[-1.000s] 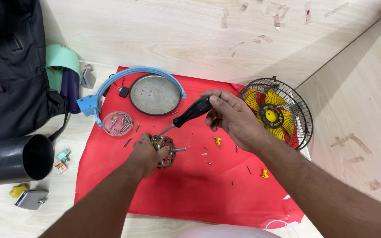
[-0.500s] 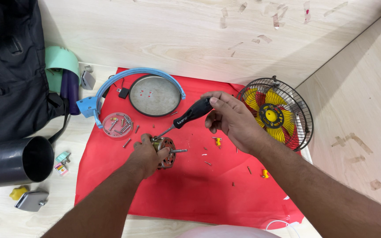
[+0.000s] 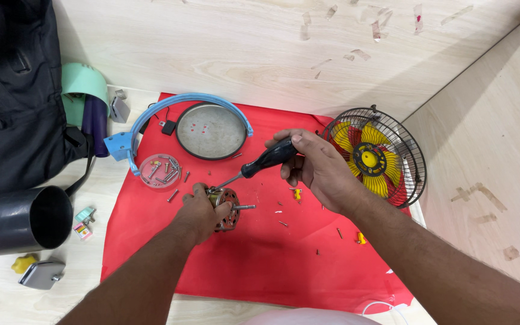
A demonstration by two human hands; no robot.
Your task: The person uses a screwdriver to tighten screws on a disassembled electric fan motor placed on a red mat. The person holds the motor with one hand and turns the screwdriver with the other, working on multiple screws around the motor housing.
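Now the left hand (image 3: 203,207) grips the small fan motor (image 3: 226,209) on the red mat (image 3: 260,271), while the right hand (image 3: 317,168) holds a black-handled screwdriver (image 3: 260,164), tip at the motor

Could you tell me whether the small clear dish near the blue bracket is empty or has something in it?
Not empty: the clear dish holds several loose screws, with no lid visible.

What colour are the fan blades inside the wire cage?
Yellow, with a red centre ring behind the fan blades, clearest in the head view.
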